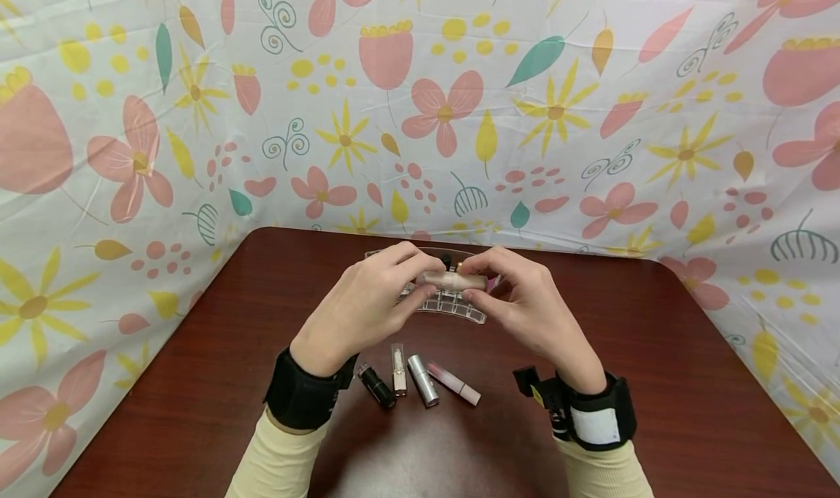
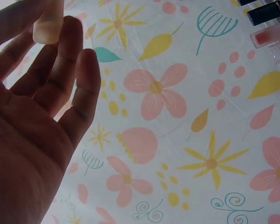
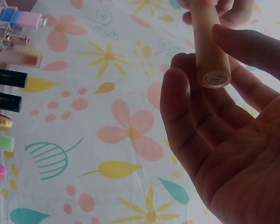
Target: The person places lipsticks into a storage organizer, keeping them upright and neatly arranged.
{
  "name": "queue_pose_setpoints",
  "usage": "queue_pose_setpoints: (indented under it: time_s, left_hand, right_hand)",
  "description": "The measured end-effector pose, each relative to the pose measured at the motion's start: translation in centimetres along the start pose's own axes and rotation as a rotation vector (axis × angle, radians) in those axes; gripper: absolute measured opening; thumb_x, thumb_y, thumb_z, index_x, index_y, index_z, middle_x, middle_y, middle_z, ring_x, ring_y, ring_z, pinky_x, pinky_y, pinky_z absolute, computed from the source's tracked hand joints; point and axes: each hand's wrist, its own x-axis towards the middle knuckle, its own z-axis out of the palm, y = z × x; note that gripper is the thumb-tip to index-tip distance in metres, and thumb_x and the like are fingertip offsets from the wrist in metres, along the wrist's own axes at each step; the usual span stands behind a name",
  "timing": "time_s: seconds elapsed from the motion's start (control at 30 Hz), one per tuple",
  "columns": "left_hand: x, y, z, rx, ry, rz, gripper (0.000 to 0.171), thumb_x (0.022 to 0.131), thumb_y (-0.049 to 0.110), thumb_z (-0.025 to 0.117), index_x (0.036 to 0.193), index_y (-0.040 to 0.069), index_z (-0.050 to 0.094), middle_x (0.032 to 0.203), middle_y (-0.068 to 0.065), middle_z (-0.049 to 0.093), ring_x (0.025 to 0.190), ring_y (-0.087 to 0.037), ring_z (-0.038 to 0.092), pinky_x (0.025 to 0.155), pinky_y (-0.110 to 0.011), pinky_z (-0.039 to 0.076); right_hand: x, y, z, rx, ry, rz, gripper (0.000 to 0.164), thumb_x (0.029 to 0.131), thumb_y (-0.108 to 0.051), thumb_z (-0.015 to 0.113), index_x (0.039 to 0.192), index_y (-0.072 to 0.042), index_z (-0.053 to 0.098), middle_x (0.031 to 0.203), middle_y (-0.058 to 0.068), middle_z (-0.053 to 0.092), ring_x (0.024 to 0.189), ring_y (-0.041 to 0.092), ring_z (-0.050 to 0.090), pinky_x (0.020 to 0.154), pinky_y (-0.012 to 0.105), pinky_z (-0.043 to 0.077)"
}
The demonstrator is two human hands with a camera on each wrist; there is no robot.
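Note:
Both hands hold a slim beige cosmetic tube (image 1: 454, 281) level above the table, one at each end. The left hand (image 1: 361, 305) pinches its left end between thumb and fingers. At the other end, the right hand (image 1: 528, 301) grips it with thumb and fingertips. The right wrist view shows the tube's (image 3: 211, 51) round base with a small printed label. One rounded end of the tube (image 2: 48, 28) appears at the left hand's fingers in the left wrist view. Directly behind the hands stands a clear cosmetics organizer (image 1: 453, 307), partly hidden by them.
Nearer on the dark red table (image 1: 216, 381) lie a black lipstick (image 1: 376, 386), a clear-capped lipstick (image 1: 399, 372), a silver tube (image 1: 423, 381) and a pink lip gloss tube (image 1: 454, 383). Several cosmetics, including a green-ended one (image 3: 2, 142), are in the organizer. Floral fabric (image 1: 446, 68) hangs behind.

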Motion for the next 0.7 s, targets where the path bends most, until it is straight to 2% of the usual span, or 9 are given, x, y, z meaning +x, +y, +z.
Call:
queue_pose_setpoints:
  time_s: [0.13,0.27,0.33,0.4,0.47,0.6,0.7]
  left_hand:
    - [0.2,0.1,0.1,0.007,0.065,0.036,0.018,0.096,0.014,0.07,0.114,0.017,0.071,0.113,0.003,0.065,0.1,-0.011,0.062,0.08,-0.025,0.055]
    - [0.4,0.3,0.4,-0.001,0.1,0.055,0.024,0.098,0.007,0.065,0.12,0.014,0.07,0.126,-0.005,0.062,0.117,-0.017,0.062,0.089,-0.027,0.056]
    - [0.4,0.4,0.6,-0.005,0.096,0.056,0.03,0.097,0.004,0.063,0.126,0.013,0.068,0.133,-0.007,0.06,0.12,-0.018,0.061,0.089,-0.026,0.056]
    - [0.5,0.4,0.9,-0.008,0.087,0.057,0.039,0.095,0.003,0.064,0.133,0.012,0.064,0.139,-0.008,0.057,0.124,-0.019,0.06,0.09,-0.027,0.056]
    - [0.6,0.4,1.2,-0.006,0.077,0.07,0.05,0.091,0.006,0.067,0.14,0.012,0.059,0.145,-0.009,0.054,0.128,-0.02,0.057,0.095,-0.028,0.055]
    - [0.9,0.5,2.0,0.016,0.06,0.106,0.071,0.084,0.017,0.077,0.149,0.014,0.049,0.149,-0.008,0.05,0.134,-0.021,0.052,0.107,-0.031,0.048]
    - [1.0,0.4,2.5,0.04,0.05,0.115,0.078,0.084,0.024,0.081,0.152,0.015,0.046,0.148,-0.007,0.05,0.134,-0.02,0.05,0.111,-0.03,0.045]
  right_hand:
    - [0.2,-0.2,0.4,0.097,-0.06,0.098,0.029,0.088,-0.006,0.078,0.114,-0.016,0.071,0.101,-0.001,0.072,0.08,0.008,0.065,0.066,0.025,0.057]
    - [0.5,-0.1,0.9,0.317,-0.171,0.251,0.03,0.095,-0.01,0.071,0.125,-0.014,0.065,0.106,0.009,0.071,0.079,0.016,0.073,0.068,0.032,0.059]
    - [0.6,0.0,1.2,0.422,-0.202,0.308,0.029,0.098,-0.011,0.068,0.127,-0.013,0.063,0.104,0.013,0.068,0.078,0.023,0.073,0.067,0.034,0.059]
    - [0.7,0.3,1.6,0.502,-0.203,0.355,0.028,0.098,-0.011,0.067,0.126,-0.011,0.063,0.104,0.014,0.068,0.078,0.028,0.072,0.068,0.034,0.059]
    - [0.7,0.5,1.9,0.544,-0.18,0.39,0.025,0.097,-0.012,0.068,0.122,-0.008,0.063,0.104,0.011,0.067,0.078,0.028,0.071,0.069,0.034,0.059]
    - [0.9,0.8,2.4,0.57,-0.123,0.446,0.02,0.095,-0.012,0.07,0.112,-0.006,0.063,0.101,0.006,0.066,0.08,0.02,0.071,0.073,0.034,0.059]
    - [0.9,0.8,2.6,0.584,-0.113,0.477,0.018,0.094,-0.013,0.071,0.108,-0.006,0.061,0.098,0.003,0.064,0.076,0.015,0.07,0.067,0.029,0.055]
